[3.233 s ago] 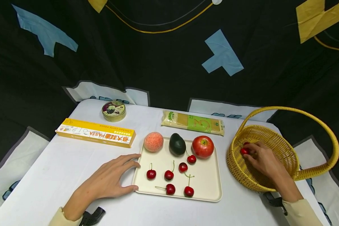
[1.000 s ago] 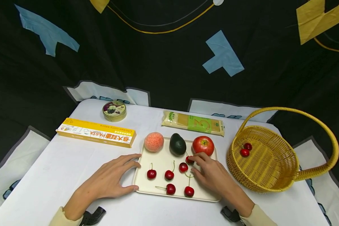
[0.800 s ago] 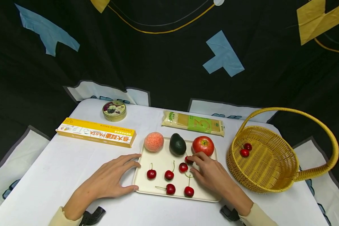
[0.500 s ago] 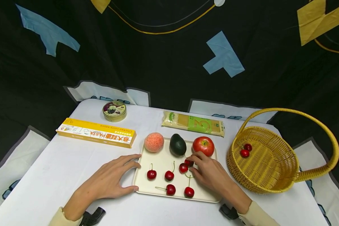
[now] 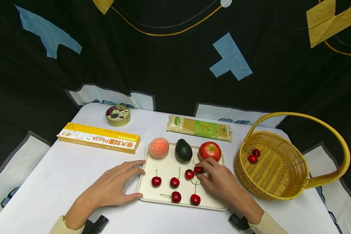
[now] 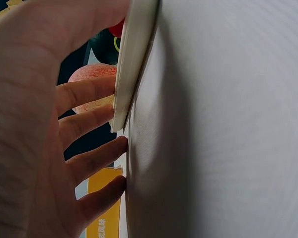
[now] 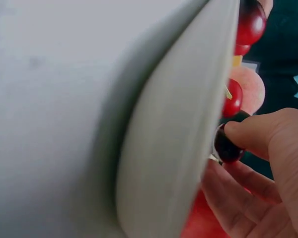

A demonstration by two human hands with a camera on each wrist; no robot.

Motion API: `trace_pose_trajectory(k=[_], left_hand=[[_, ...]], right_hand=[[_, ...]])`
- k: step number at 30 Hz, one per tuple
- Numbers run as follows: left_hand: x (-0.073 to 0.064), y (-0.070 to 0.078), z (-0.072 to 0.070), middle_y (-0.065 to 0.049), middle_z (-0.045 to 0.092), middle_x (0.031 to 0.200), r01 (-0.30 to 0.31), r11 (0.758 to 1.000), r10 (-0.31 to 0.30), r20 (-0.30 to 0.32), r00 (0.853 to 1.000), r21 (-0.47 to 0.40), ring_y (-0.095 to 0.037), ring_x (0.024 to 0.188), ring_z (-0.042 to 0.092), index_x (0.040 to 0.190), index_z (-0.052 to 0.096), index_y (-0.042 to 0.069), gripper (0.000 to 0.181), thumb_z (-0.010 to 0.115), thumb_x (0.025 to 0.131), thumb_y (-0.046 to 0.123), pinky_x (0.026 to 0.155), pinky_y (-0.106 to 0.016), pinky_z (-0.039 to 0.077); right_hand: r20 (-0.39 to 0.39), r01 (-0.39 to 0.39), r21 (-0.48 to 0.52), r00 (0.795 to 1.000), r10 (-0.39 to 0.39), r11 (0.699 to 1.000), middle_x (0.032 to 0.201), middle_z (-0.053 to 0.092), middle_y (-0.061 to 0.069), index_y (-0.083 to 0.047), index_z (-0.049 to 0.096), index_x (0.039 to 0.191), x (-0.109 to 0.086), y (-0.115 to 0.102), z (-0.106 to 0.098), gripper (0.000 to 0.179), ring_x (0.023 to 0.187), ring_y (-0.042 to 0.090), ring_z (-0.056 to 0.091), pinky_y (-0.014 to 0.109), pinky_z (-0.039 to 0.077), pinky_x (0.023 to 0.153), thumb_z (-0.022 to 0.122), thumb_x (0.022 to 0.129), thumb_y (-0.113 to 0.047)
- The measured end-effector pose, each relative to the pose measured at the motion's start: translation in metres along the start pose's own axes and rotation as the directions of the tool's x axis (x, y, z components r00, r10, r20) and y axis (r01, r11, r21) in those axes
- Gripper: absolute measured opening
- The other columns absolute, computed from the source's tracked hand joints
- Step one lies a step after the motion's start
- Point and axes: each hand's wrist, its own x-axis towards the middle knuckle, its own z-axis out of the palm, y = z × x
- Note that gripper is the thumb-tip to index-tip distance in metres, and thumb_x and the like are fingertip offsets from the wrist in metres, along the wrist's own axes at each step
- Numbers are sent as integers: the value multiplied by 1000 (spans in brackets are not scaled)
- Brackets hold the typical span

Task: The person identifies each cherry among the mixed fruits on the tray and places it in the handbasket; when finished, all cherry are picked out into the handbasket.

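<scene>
In the head view, my right hand [image 5: 217, 177] pinches a dark red cherry [image 5: 198, 170] between thumb and fingers, over the right part of the cream tray [image 5: 216, 198]. The right wrist view shows the thumb against that cherry [image 7: 228, 145]. My left hand [image 5: 117, 185] touches the tray's left edge with its fingertips and thumb, fingers spread and fairly straight. Several other stemmed cherries [image 5: 174, 182] lie on the tray, one of them [image 5: 189, 174] right beside the held one. Along the far side of the tray sit a peach [image 5: 159, 148], an avocado [image 5: 183, 150] and a red tomato-like fruit [image 5: 210, 151].
A yellow wicker basket [image 5: 242, 172] with a tall handle stands right of the tray, two cherries [image 5: 253, 159] inside. Behind the tray lies a noodle packet [image 5: 199, 128]. To the left are a pasta box [image 5: 98, 137] and a round tin [image 5: 118, 115].
My right hand has come from the basket to the tray, leaving two cherries behind. It has taken hold of a cherry near the tomato-like fruit and shifted it slightly. My left hand has stayed put.
</scene>
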Motion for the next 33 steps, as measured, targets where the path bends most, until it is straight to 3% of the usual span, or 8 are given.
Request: trace_pose_trajectory(k=[8, 15, 22, 33], left_hand=[[0, 0, 1, 5, 49, 165, 16, 1000, -16, 17, 1000, 6, -25, 147, 52, 132, 69, 32, 60, 81, 85, 67, 114, -56, 50], [-1, -1, 2, 5, 48, 165, 4, 1000, -4, 3, 1000, 4, -25, 147, 52, 132, 68, 33, 59, 80, 86, 68, 113, -55, 51], [0, -1, 1, 5, 48, 165, 4, 1000, -4, 2, 1000, 4, -25, 147, 52, 132, 68, 33, 59, 80, 86, 68, 112, -56, 51], [0, -1, 2, 5, 48, 165, -1, 1000, 1, -3, 1000, 7, -26, 147, 52, 132, 68, 32, 59, 82, 85, 65, 114, -55, 51]], right_hand=[[-75, 13, 143, 997, -2, 990, 116, 66, -2, -19, 77, 118, -7, 5, -13, 32, 81, 11, 70, 22, 61, 67, 88, 89, -12], [-149, 32, 145, 989, -11, 989, 119, 68, 1, -14, 74, 116, -11, 13, -30, 37, 89, 16, 72, 25, 64, 69, 90, 85, -2], [-259, 86, 116, 964, -53, 990, 115, 70, 3, -9, 75, 113, -15, 24, -48, 43, 99, 19, 70, 22, 63, 72, 89, 77, 9], [-321, 12, 94, 947, 19, 996, 114, 69, 2, -8, 76, 114, -30, 38, -70, 45, 85, 15, 70, 14, 60, 74, 90, 75, 11]])
